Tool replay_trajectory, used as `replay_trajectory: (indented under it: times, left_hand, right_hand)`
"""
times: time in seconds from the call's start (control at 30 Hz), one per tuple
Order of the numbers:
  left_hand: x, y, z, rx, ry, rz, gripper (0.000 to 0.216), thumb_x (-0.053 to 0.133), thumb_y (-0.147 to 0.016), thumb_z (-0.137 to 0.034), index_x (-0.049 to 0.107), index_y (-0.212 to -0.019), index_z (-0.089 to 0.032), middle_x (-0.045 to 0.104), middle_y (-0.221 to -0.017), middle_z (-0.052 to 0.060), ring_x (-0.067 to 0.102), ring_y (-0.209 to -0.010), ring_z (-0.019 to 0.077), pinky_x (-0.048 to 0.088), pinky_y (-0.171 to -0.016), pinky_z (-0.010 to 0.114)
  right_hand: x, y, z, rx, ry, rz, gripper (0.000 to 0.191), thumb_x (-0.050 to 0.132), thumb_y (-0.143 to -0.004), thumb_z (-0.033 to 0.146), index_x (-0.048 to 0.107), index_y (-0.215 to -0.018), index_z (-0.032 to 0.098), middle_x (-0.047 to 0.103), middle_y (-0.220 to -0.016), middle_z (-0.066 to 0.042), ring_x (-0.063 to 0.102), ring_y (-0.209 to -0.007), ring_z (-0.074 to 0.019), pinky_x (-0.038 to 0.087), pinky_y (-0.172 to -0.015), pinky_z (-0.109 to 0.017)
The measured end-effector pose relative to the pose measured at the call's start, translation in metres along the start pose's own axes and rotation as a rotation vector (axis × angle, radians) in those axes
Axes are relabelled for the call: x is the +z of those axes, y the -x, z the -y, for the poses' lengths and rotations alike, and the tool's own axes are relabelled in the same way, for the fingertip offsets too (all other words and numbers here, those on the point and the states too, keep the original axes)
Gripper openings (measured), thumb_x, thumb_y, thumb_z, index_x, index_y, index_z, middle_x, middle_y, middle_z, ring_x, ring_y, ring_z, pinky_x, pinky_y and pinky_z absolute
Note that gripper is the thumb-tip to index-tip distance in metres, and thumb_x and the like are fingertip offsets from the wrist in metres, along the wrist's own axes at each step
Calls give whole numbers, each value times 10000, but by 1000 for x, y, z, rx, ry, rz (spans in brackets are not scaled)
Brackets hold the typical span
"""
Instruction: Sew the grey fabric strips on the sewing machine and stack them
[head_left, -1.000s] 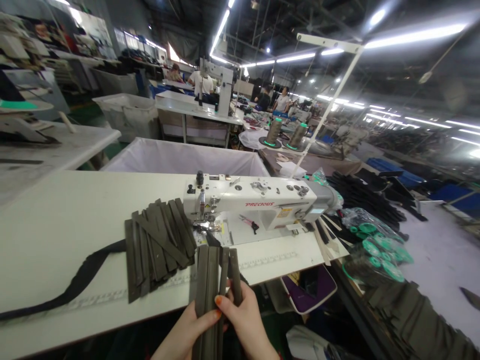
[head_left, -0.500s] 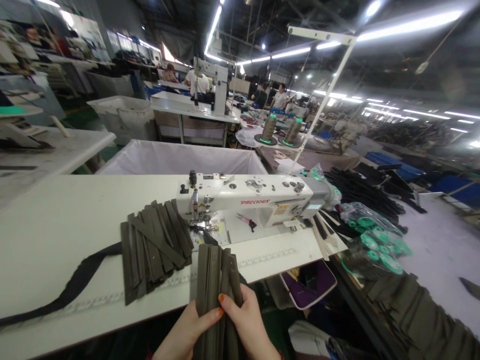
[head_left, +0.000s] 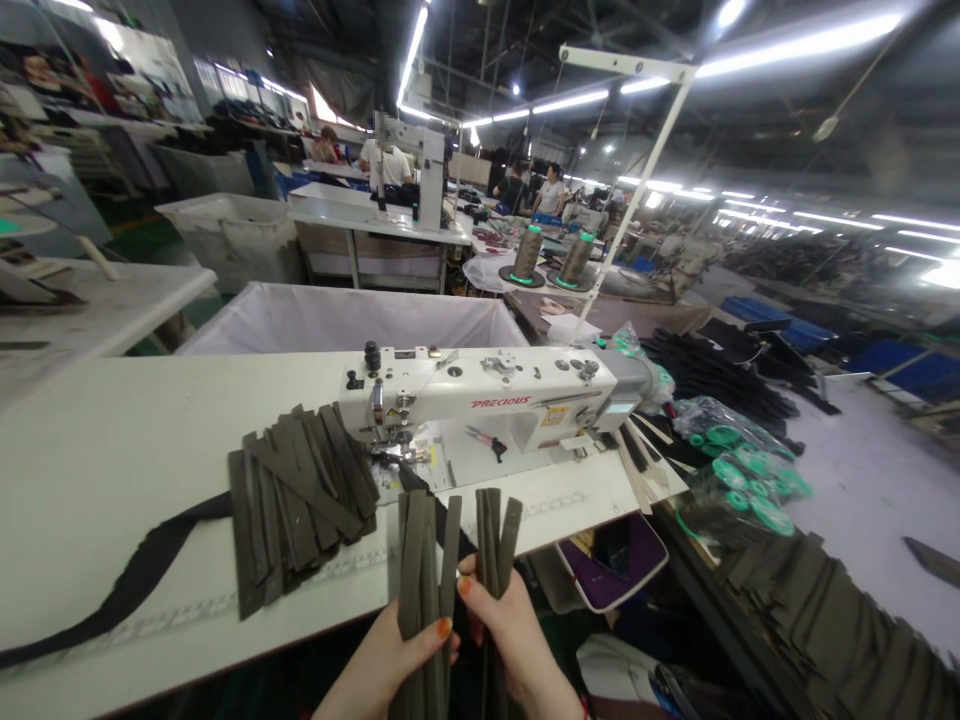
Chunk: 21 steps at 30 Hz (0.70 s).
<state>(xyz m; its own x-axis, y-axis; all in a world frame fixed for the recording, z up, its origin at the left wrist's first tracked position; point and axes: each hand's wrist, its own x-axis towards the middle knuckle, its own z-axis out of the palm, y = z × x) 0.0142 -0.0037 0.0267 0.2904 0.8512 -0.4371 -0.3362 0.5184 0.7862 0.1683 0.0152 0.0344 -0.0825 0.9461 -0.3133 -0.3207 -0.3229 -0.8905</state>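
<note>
My left hand (head_left: 390,665) is closed around a bundle of olive-grey fabric strips (head_left: 424,560) held upright at the table's near edge. My right hand (head_left: 517,650) grips a smaller bunch of the same strips (head_left: 495,535), held a little apart to the right. Just left of them a fanned pile of like strips (head_left: 296,495) lies on the white table (head_left: 112,450). A white sewing machine (head_left: 487,395) stands behind the hands, and a black strap (head_left: 142,575) runs from its needle area off to the left.
A white-lined bin (head_left: 352,315) sits behind the table. Two thread cones (head_left: 551,260) stand on a rack at the back. Bagged green spools (head_left: 739,475) and dark strips lie to the right. More olive pieces (head_left: 832,610) pile at lower right. People work at far tables.
The single bundle held in both hands has been split: my right hand has pulled a few strips away to the right, while my left keeps the rest.
</note>
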Motion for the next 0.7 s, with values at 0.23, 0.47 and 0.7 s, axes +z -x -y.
replay_trajectory:
  times: [0.23, 0.47, 0.7]
  left_hand:
    - [4, -5, -3, 191, -250, -42, 686, 817, -630, -586, 702, -1144, -147, 735, -1099, 166, 632, -1105, 391, 461, -1009, 488]
    - [5, 7, -12, -38, 57, -16, 393, 803, -700, -453, 720, -939, -152, 739, -1052, 128, 656, -1059, 339, 505, -953, 447]
    - [-4, 9, -8, -177, 150, -67, 385, 838, -707, -409, 698, -949, -145, 688, -784, 51, 634, -715, 174, 576, -685, 321]
  right_hand:
    - [18, -5, 1, -64, 72, 151, 463, 898, -598, 352, 716, -971, 145, 731, -924, -71, 654, -860, -237, 528, -768, -342]
    - [3, 0, -12, -2, 19, -49, 319, 825, -700, 408, 706, -846, 151, 702, -786, -34, 630, -714, -165, 493, -651, -261]
    - [-18, 1, -6, 79, -86, -104, 417, 805, -706, 476, 678, -918, 140, 631, -664, -1, 562, -569, -107, 508, -600, -249]
